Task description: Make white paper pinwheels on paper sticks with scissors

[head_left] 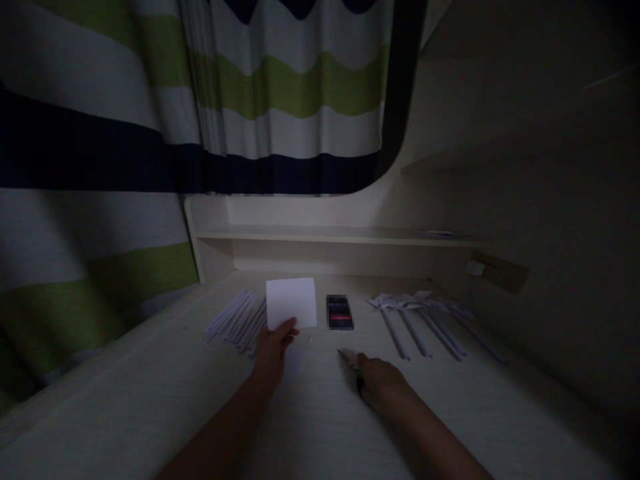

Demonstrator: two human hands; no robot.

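Note:
My left hand pinches the lower edge of a white, nearly square sheet of paper, held up above the desk. In my right hand is a pair of scissors with dark handles. Their blades point up and to the left, apart from the paper, and look closed or nearly so. Behind the left hand lies a row of thin white paper sticks. Right of the scissors, several paper pinwheels on white sticks rest side by side.
A phone with a blurred screen lies between the two groups. A low shelf runs along the back of the pale desk. Striped curtains hang at the left and back. A plug sits in the right wall.

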